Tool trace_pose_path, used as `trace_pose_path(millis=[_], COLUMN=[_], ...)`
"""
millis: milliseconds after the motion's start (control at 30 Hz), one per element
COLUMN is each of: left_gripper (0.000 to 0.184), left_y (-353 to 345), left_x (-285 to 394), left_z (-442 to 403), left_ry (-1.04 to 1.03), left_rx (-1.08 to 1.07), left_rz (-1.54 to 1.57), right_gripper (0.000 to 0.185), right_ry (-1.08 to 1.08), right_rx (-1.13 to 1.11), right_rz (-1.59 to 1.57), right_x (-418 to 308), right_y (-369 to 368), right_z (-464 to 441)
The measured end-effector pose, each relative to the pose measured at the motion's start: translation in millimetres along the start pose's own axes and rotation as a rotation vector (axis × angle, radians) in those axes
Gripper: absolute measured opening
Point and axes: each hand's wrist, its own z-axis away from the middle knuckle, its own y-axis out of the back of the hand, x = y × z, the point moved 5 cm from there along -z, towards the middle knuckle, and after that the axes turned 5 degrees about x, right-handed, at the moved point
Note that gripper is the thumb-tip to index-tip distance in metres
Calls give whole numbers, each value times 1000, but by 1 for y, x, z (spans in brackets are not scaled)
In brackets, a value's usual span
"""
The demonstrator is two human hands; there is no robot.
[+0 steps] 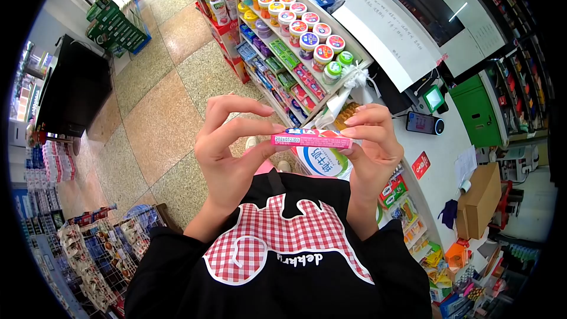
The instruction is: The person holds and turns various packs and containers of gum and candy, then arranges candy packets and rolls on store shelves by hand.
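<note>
A slim pink pack of chewing gum (pixel 313 140) is held level in front of my chest. Its side carries small print and a white label with a stamped number; the top edge is blue, white and red. My left hand (pixel 233 142) pinches one end between thumb and index finger, its other fingers raised. The other end is gripped by my right hand (pixel 373 145), thumb below and fingers above. Just beyond the pack stands a display rack (pixel 354 77) with gum tubs (pixel 308 41) on top and small boxed packs (pixel 286 54) on its lower shelves.
On the right runs a white counter (pixel 437 195) with a phone (pixel 424 123), a cardboard box (pixel 478 201) and a monitor. Bottled drinks (pixel 218 9) stand behind the rack. A wire rack (pixel 112 254) of goods is at lower left, and tiled floor (pixel 159 112) lies between.
</note>
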Motion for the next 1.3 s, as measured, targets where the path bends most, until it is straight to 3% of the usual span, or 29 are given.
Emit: trace_pose_path(millis=[467,667,867,1300], left_gripper=[25,12,19,27], left_y=[2,-1,-8,-12], left_x=[5,-9,-24,-27], left_z=[-1,5,14,18], left_ry=[66,427,707,764], left_rx=[-36,-106,-167,-181], left_rz=[17,363,675,759], right_gripper=[26,19,16,18], right_ry=[-79,-166,-387,-494], right_rx=[17,-34,-61,-82], right_rz=[-68,-94,-211,-272], right_x=[-3,-1,3,4], right_y=[-2,-2,-8,-9], right_z=[1,3,6,8])
